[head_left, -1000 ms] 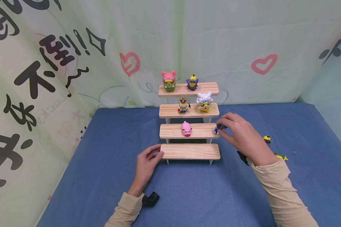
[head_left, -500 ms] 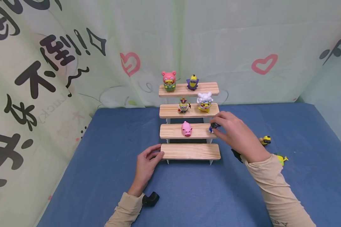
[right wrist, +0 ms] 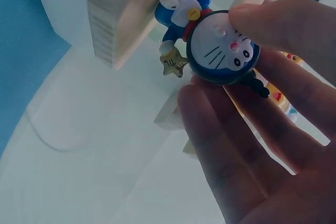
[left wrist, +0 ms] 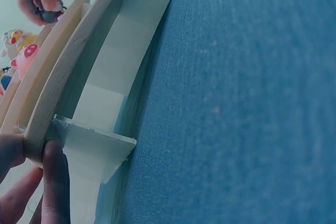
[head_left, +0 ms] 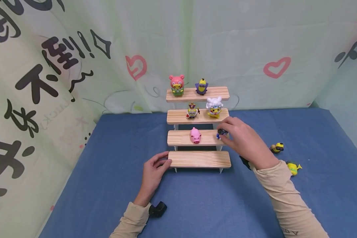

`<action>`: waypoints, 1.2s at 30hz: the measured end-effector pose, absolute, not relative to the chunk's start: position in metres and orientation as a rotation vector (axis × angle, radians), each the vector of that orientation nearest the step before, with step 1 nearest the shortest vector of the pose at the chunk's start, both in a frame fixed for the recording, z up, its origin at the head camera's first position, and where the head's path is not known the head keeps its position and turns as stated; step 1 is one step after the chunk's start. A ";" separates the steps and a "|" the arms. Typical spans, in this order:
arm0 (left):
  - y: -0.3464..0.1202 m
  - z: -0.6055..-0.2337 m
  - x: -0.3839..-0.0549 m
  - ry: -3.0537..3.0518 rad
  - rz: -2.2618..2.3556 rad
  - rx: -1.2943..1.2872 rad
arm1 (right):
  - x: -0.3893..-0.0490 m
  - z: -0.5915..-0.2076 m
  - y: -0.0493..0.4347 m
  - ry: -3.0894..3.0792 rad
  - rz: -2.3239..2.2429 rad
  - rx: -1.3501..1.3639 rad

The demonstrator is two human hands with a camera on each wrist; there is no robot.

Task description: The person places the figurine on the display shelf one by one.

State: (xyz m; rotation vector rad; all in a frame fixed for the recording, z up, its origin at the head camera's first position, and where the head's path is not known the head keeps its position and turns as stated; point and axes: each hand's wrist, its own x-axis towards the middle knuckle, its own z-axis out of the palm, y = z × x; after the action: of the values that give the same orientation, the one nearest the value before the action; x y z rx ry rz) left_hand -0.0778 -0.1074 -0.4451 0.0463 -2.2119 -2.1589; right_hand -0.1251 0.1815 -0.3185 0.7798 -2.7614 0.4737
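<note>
A wooden stepped display shelf [head_left: 199, 159] stands on the blue cloth. My left hand [head_left: 154, 173] grips the left end of its lowest board; in the left wrist view the fingers [left wrist: 56, 182] lie against that end. My right hand [head_left: 246, 142] pinches a blue-and-white cat figurine [right wrist: 223, 48] by its round head, at the right end of the second board from the bottom. The figurine holds a gold star, and its feet are close to the board; whether they touch is unclear. A pink pig figurine [head_left: 195, 135] sits mid-board to its left.
Higher boards carry a pink-hooded figurine [head_left: 177, 85], a purple-caped one [head_left: 201, 86], a crowned one [head_left: 191, 111] and a white-topped one [head_left: 214, 107]. Right of the shelf lie a yellow-and-black figurine [head_left: 277, 147] and a yellow-green one [head_left: 293, 168]. A printed curtain [head_left: 226, 49] hangs behind.
My right hand has moved left with the cat figurine, from the board's right edge to over the board, slowing lately. My left hand has stayed on the lowest board.
</note>
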 end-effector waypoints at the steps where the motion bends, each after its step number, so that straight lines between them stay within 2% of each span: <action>1: -0.108 -0.445 -0.078 -2.213 -2.158 0.048 | -0.125 -0.319 0.181 -2.759 0.473 0.783; 36: -0.108 -0.445 -0.077 -2.203 -2.167 0.036 | -0.122 -0.312 0.176 -2.765 0.457 0.790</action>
State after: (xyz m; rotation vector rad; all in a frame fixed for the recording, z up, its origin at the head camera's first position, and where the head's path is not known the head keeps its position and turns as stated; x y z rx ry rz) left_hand -0.0770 -0.1078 -0.4454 0.0365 -2.2026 -2.1666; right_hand -0.1216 0.1763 -0.3120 0.7903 -2.7651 0.4570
